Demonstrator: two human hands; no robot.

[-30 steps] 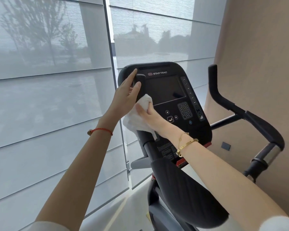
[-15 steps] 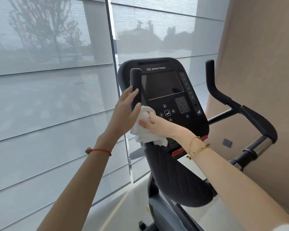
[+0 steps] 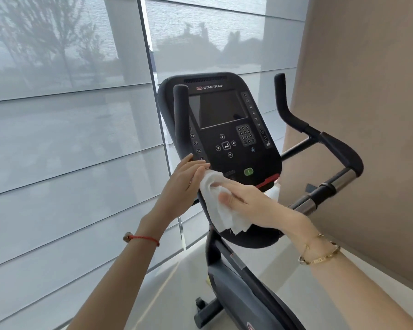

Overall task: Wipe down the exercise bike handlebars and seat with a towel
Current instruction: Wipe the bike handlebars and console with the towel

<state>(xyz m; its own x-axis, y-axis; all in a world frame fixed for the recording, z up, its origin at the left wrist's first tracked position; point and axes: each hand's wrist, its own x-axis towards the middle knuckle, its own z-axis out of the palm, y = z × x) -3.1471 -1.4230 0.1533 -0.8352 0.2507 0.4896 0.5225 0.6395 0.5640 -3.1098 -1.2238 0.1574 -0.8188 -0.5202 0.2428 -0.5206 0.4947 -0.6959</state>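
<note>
Head view: the console (image 3: 224, 129) of the bike (image 3: 243, 289) is serving as the landmark. Just below its lower left corner, the towel (image 3: 221, 206) is lying bunched and white over the base of the left bar (image 3: 181, 117), its loose end hanging down in front of the dark shroud under the console. The right hand (image 3: 253, 206) is lying on the towel with its fingers curled over the cloth and the thumb pressing into a fold, gripping it against the bar. The left hand (image 3: 184, 186) is sitting directly left of the towel, fingers straight and close together, their tips touching the towel's upper edge and the bar at the console's lower left edge. The left bar is rising upright in front of the console's left side. The right bar (image 3: 320, 141) is standing to the right of the console, well apart from both hands, bending down into a chrome section. Behind the console, a shaded window (image 3: 69, 139) is filling the left. The seat is out of view.
</note>
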